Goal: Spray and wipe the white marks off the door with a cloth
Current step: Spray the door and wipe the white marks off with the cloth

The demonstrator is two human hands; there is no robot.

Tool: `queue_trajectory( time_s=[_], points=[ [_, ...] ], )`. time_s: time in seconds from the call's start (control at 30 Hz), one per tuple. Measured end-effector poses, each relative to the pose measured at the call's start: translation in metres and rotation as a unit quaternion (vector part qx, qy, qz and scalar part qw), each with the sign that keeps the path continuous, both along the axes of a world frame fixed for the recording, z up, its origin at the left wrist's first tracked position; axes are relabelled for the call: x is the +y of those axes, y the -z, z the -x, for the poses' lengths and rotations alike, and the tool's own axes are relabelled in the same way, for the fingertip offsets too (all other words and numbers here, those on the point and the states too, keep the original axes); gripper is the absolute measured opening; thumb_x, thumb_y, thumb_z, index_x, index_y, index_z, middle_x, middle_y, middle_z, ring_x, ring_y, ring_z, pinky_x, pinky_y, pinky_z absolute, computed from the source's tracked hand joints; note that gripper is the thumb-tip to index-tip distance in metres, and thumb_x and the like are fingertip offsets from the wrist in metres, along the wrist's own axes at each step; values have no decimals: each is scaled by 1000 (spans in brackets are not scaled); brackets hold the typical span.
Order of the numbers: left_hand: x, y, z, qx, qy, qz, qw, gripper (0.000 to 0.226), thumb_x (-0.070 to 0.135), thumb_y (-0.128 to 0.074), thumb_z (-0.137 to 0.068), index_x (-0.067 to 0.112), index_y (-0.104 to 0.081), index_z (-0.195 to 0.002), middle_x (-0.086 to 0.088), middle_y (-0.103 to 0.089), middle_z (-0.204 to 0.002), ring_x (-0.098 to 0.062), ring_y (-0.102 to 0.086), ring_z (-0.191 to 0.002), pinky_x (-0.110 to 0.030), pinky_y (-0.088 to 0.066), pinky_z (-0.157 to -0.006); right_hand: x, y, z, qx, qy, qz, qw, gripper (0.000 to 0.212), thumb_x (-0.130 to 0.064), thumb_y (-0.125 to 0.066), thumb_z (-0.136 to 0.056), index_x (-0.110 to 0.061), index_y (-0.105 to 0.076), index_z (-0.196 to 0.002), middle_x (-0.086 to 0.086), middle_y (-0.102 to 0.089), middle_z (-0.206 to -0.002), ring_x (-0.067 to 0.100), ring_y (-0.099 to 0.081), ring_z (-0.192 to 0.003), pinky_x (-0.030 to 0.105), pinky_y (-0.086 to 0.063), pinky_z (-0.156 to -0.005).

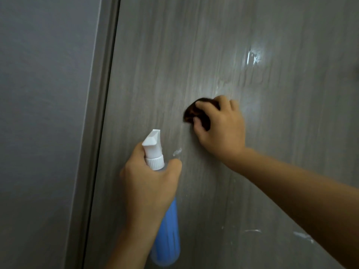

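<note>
1. Two bare hands work on a grey, wood-grain door [223, 35] that fills most of the view; they are apart, the right one higher up the door than the left.
2. The right hand [221, 125] presses a small dark brown cloth [191, 113] flat against the middle of the door, fingers curled over the bunched fabric and the thumb tucked under it.
3. The left hand [149, 183] grips the neck of a spray bottle [167, 226], a blue translucent body with a white screw collar and white nozzle [153, 140]. The bottle stands roughly upright just in front of the door, nearer its left edge.
4. A wet, shiny smear [253, 57] glistens toward the door's upper right, above the cloth, with a paler hazy patch around it.
5. A small white mark [177, 152] sits between the two hands, just right of the nozzle.
6. More white streaks [303, 236] run low on the door toward its lower right, partly hidden by the right forearm.
7. A dark gap and a grey door frame [97, 113] border the door's left edge, and beyond that is a plain grey wall [38, 113].
8. The light is dim and even.
</note>
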State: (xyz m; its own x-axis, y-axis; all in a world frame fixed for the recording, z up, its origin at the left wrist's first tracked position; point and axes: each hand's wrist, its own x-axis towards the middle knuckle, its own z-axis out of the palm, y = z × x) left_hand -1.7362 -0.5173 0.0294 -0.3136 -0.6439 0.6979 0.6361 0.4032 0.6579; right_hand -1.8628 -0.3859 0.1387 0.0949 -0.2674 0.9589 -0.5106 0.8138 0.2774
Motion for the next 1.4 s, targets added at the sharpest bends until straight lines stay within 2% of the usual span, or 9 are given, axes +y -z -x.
queue_trajectory(
  time_s=[0.17, 0.23, 0.47, 0.6, 0.73, 0.83, 1.0, 1.23, 1.4],
  points=[
    [-1, -1, 1, -11, -19, -2, 1000, 23, 18, -79, -68, 21, -65, -85, 0, -63, -63, -15, -59, -56, -31, -46, -52, 3, 64, -5, 3, -11, -271, 962, 38, -38, -65, -90, -21, -68, -124, 10, -60, -112, 34, -51, -88, 45, -47, -69],
    [0, 0, 1, -14, -19, 1, 1000, 23, 15, -80, -68, 21, -64, -84, 0, -62, -62, -17, -59, -56, -33, -48, -50, 9, 61, -6, 8, 4, -325, 946, 36, -38, -66, -89, -23, -69, -122, 9, -60, -109, 32, -52, -88, 44, -47, -68],
    [7, 3, 7, -29, -1, -17, 999, 22, 16, -79, -67, 23, -64, -82, 1, -63, -61, -20, -59, -54, -44, -54, -54, -17, -1, -10, -21, 17, -61, 998, 37, -35, -74, -82, -19, -71, -115, 12, -59, -104, 35, -53, -88, 37, -45, -64],
    [9, 5, 9, -9, 12, -9, 1000, 29, 16, -80, -66, 29, -67, -88, 16, -68, -74, -9, -62, -59, -21, -46, -53, -22, 41, -6, -2, -2, -185, 983, 32, -37, -62, -87, -22, -69, -114, 9, -60, -109, 33, -50, -86, 44, -46, -66],
    [9, 5, 9, 0, 17, 9, 1000, 30, 11, -79, -67, 28, -65, -88, 7, -66, -68, -8, -60, -55, -18, -44, -48, -15, 68, -8, -41, 0, -307, 951, 30, -43, -56, -90, -25, -69, -110, 4, -58, -104, 27, -45, -85, 44, -44, -66],
    [11, 2, 10, 8, 9, -4, 1000, 30, 18, -78, -65, 28, -68, -91, 8, -66, -66, -7, -61, -57, -15, -44, -50, -15, 47, -13, -43, -22, -251, 967, 32, -42, -59, -88, -24, -71, -111, 6, -57, -102, 28, -47, -86, 42, -46, -66],
    [13, -2, 15, 7, -6, -24, 1000, 25, 25, -73, -63, 25, -68, -86, 5, -64, -63, -12, -58, -52, -25, -47, -49, 1, -18, -2, -15, -19, -42, 999, 38, -39, -67, -86, -21, -70, -119, 13, -59, -109, 37, -54, -93, 44, -49, -70],
    [19, -6, 8, -18, -56, 6, 998, 25, 5, -76, -70, 21, -66, -86, 6, -65, -68, -3, -57, -51, -13, -43, -47, 1, -18, 12, 38, 31, -55, 997, 34, -39, -63, -90, -16, -68, -115, 15, -59, -109, 38, -53, -90, 39, -33, -65],
    [-1, -3, -14, -42, -119, -7, 992, 22, 17, -79, -68, 27, -69, -84, 21, -70, -70, 4, -62, -57, -16, -48, -55, 2, -20, 17, 54, 29, -60, 996, 30, -36, -65, -89, -12, -66, -106, 16, -57, -108, 39, -52, -89, 39, -31, -64]
  ],
)
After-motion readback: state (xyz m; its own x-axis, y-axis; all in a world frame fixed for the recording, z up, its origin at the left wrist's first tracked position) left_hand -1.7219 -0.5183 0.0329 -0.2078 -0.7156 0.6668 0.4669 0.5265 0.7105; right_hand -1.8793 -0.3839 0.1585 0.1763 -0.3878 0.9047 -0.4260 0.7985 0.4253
